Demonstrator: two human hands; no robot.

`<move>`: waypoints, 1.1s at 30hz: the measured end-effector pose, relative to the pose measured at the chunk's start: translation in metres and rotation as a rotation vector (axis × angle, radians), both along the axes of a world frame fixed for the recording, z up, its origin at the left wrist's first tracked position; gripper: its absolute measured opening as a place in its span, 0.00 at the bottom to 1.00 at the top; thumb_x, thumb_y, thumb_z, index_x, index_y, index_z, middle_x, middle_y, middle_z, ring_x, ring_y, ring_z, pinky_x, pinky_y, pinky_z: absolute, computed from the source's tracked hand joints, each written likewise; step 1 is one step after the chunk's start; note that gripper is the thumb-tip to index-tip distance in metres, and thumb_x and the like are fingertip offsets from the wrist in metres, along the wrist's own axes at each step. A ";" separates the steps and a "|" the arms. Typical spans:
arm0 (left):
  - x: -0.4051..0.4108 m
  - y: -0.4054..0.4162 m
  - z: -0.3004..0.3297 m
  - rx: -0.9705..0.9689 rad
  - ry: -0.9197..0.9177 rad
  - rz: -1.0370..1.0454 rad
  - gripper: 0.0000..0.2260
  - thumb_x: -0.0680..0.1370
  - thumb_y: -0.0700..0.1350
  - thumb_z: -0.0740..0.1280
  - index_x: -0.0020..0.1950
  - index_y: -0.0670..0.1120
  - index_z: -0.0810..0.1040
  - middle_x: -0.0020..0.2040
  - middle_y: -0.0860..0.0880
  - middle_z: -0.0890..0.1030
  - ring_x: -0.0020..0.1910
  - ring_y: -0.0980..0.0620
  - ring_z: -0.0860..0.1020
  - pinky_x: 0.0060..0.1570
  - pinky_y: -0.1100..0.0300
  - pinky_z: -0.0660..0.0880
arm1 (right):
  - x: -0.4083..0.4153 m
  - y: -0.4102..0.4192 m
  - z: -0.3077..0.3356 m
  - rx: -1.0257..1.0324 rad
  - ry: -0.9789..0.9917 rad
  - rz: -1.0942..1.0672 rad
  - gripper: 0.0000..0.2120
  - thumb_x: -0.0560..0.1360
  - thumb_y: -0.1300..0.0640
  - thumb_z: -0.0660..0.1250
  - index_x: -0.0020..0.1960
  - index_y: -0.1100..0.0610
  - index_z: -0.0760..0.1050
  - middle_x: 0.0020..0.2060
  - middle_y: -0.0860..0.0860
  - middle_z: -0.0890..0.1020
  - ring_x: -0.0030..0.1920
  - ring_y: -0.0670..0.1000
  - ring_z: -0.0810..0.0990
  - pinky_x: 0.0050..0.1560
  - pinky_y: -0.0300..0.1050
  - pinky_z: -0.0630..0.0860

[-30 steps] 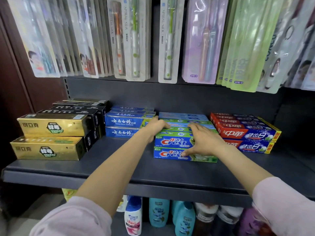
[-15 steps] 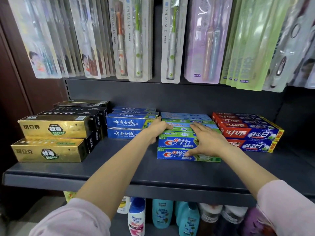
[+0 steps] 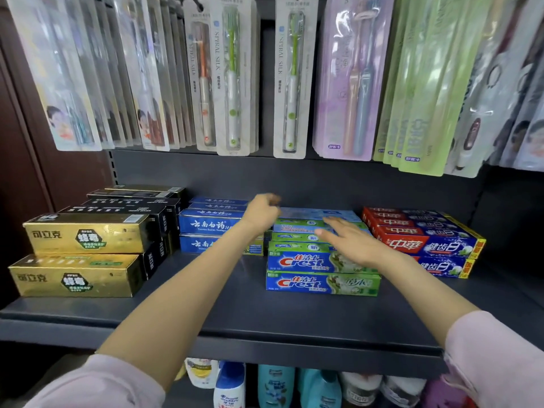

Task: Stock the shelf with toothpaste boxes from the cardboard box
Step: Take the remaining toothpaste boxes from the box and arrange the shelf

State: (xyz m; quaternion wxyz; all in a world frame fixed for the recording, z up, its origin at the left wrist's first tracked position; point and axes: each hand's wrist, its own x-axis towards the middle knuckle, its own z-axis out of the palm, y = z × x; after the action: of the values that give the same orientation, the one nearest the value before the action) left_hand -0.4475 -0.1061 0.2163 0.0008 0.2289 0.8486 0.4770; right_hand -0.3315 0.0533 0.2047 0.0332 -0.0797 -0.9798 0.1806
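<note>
Green and blue Crest toothpaste boxes [image 3: 322, 282] lie stacked in rows in the middle of the dark shelf [image 3: 235, 316]. My right hand [image 3: 350, 241] lies flat on top of the Crest stack, fingers straight and pointing left. My left hand [image 3: 262, 214] is raised at the stack's left rear corner, fingers curled, slightly blurred; it seems to hold nothing. The cardboard box is out of view.
Gold boxes [image 3: 85, 235] and black boxes [image 3: 141, 209] fill the shelf's left, blue boxes [image 3: 206, 223] stand beside the Crest stack, red and blue boxes [image 3: 426, 242] on the right. Toothbrush packs [image 3: 232, 81] hang above. Bottles [image 3: 229, 384] stand on the shelf below.
My left hand has lifted off the stack's left side and moved up and back. My right hand has slid from the front boxes onto the stack's top.
</note>
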 end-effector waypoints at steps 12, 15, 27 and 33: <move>-0.055 -0.023 -0.011 -0.715 0.306 -0.051 0.20 0.84 0.49 0.48 0.76 0.48 0.60 0.77 0.48 0.60 0.75 0.47 0.60 0.72 0.48 0.58 | -0.100 -0.035 0.004 0.223 -0.061 0.020 0.28 0.82 0.43 0.43 0.77 0.56 0.49 0.77 0.52 0.52 0.77 0.52 0.51 0.76 0.51 0.47; -0.057 -0.025 -0.012 -0.698 0.316 -0.048 0.20 0.84 0.49 0.48 0.75 0.49 0.62 0.76 0.48 0.61 0.74 0.47 0.62 0.72 0.50 0.58 | -0.105 -0.028 -0.002 0.228 -0.085 -0.023 0.28 0.82 0.43 0.42 0.77 0.56 0.52 0.77 0.53 0.55 0.76 0.55 0.56 0.75 0.52 0.53; -0.060 -0.025 -0.022 -0.675 0.402 -0.012 0.19 0.83 0.47 0.49 0.73 0.48 0.65 0.74 0.49 0.65 0.73 0.48 0.62 0.70 0.50 0.58 | -0.108 -0.027 -0.010 0.180 -0.035 -0.055 0.30 0.81 0.40 0.42 0.77 0.55 0.54 0.77 0.52 0.56 0.76 0.54 0.56 0.75 0.51 0.53; -0.029 -0.024 -0.032 0.071 0.399 0.001 0.14 0.81 0.39 0.56 0.64 0.41 0.75 0.62 0.43 0.77 0.61 0.46 0.75 0.61 0.59 0.68 | -0.068 -0.021 -0.002 0.158 0.162 -0.012 0.28 0.82 0.44 0.44 0.77 0.56 0.53 0.77 0.52 0.55 0.76 0.50 0.54 0.75 0.48 0.48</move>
State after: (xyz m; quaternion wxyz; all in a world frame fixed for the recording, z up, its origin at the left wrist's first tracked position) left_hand -0.4765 -0.1301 0.1840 -0.1758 0.3182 0.8148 0.4517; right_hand -0.3998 0.0319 0.2024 0.1195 -0.0679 -0.9845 0.1087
